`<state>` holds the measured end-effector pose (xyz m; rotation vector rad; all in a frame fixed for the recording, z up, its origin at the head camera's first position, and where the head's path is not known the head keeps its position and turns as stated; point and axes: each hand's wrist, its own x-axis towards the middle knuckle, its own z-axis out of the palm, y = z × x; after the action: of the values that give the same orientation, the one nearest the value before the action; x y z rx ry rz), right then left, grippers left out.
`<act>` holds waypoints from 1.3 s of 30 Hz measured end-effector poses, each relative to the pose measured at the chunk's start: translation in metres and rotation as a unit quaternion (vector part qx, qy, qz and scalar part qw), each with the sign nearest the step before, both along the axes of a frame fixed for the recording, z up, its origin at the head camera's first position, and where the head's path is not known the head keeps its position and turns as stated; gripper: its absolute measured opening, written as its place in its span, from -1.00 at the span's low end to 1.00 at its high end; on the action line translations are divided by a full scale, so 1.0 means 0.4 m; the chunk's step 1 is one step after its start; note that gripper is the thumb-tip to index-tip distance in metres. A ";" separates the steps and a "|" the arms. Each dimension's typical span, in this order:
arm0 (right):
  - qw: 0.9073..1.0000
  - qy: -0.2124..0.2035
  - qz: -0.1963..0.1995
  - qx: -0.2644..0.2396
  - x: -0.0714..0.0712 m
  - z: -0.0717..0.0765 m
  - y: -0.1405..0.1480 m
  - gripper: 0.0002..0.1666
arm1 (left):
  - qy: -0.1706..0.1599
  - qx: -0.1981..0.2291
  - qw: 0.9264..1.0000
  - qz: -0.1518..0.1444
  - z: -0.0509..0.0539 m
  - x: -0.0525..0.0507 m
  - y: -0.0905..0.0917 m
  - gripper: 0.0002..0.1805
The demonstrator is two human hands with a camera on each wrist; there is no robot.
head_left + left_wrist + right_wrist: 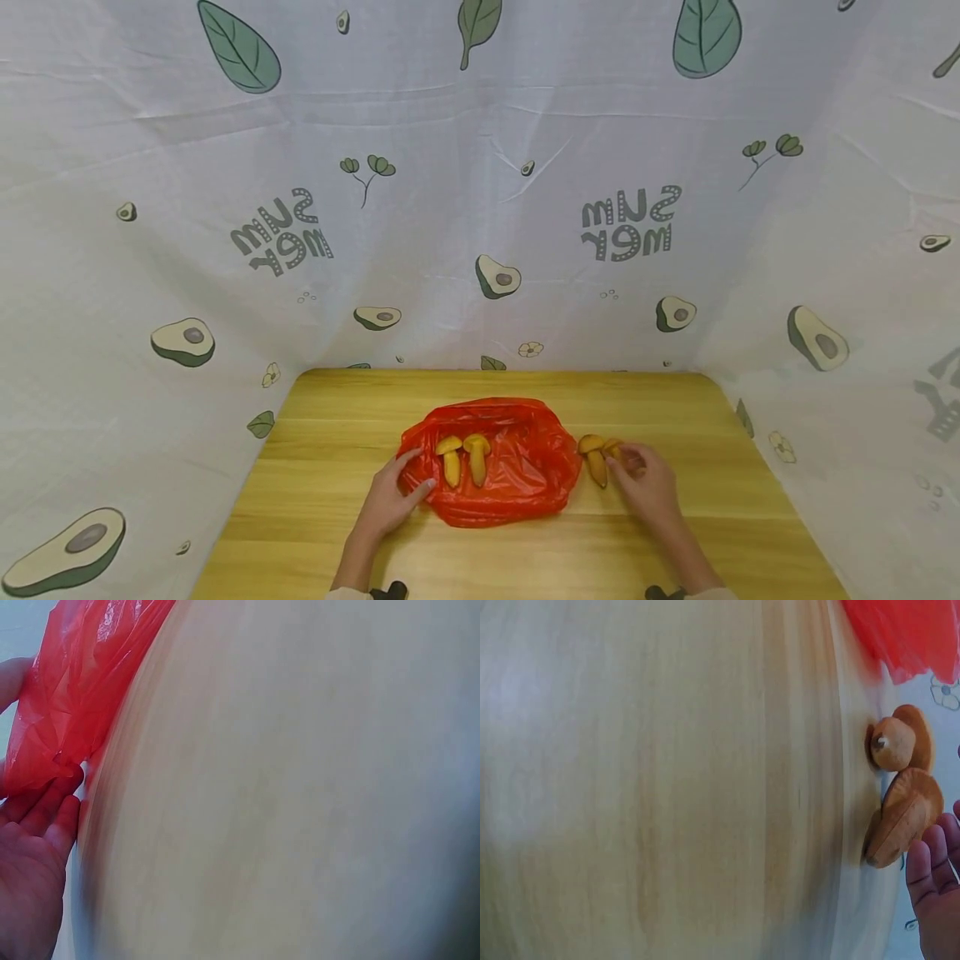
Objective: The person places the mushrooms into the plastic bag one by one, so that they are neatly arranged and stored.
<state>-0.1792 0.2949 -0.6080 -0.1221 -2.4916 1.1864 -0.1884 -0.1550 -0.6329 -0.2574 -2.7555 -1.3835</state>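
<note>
A red plastic bag (517,492) lies spread on the table with two yellow-brown mushrooms, one on the left (451,462) and one beside it (477,458), on its left part. My left hand (388,498) grips the bag's left edge, thumb over it; in the left wrist view, fingers (52,806) curl beneath the red plastic. Right of the bag, two more mushrooms lie side by side on the table: a nearer-to-bag one (593,460) and an outer one (904,817). My right hand (648,485) pinches the outer one, partly hiding it.
The wooden table (315,500) has rounded far corners. A white cloth (450,208) printed with avocados, leaves and lettering hangs behind it and at both sides. Dark wrist-camera mounts show at the lower edge.
</note>
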 end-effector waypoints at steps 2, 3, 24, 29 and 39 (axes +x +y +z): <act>1.000 -0.011 -0.002 0.006 0.002 -0.003 0.004 -0.62 | 0.000 0.001 1.000 -0.001 -0.001 0.001 0.000 -0.29; 1.000 -0.017 -0.002 0.010 0.002 -0.005 0.006 -0.61 | 0.000 0.001 1.000 0.000 -0.001 0.001 0.000 -0.29; 0.995 -0.087 0.017 0.034 0.011 -0.023 0.042 -0.38 | -0.001 -0.001 1.000 -0.003 0.001 0.001 -0.001 -0.29; 0.995 -0.093 0.024 0.037 0.006 -0.028 0.048 -0.42 | 0.003 0.001 1.000 -0.004 -0.001 0.001 -0.001 -0.30; 0.992 -0.111 0.034 0.046 0.009 -0.020 0.049 -0.50 | 0.024 0.009 1.000 -0.001 -0.009 0.000 -0.003 -0.31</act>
<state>-0.1754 0.3145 -0.6161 -0.1530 -2.7591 1.1363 -0.1885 -0.1563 -0.6364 -0.2886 -2.7029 -1.3829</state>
